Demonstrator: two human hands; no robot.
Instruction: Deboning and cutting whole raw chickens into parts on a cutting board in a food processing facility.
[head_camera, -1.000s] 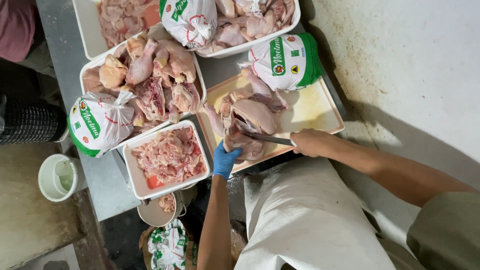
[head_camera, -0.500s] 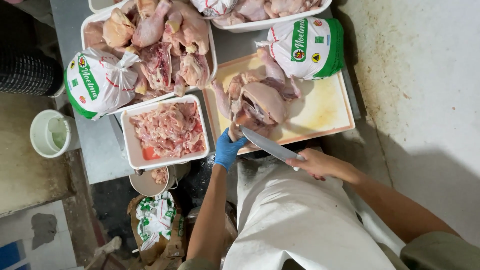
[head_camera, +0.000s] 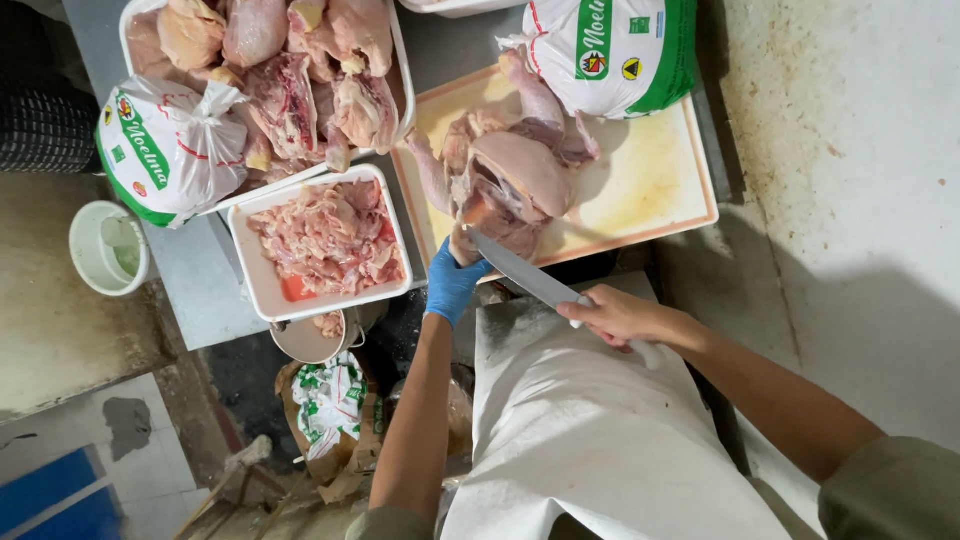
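Note:
A raw whole chicken (head_camera: 510, 170) lies on a pale cutting board (head_camera: 650, 190). My left hand (head_camera: 453, 283), in a blue glove, grips the near end of the chicken at the board's front edge. My right hand (head_camera: 615, 315), bare, holds a long knife (head_camera: 520, 268) by the handle, its blade angled with the tip against the chicken next to the gloved fingers. A white apron (head_camera: 590, 430) covers my front below both hands.
A white tray of chopped chicken pieces (head_camera: 325, 240) sits left of the board. Behind it a tray of whole chickens (head_camera: 300, 70) and a bagged chicken (head_camera: 165, 145). Another bagged chicken (head_camera: 615, 50) rests at the board's far edge. A white bucket (head_camera: 105, 248) stands left on the floor.
The view has shifted closer to the board. My right hand drew back toward me, and the knife tip now rests on the chicken beside my gloved left hand.

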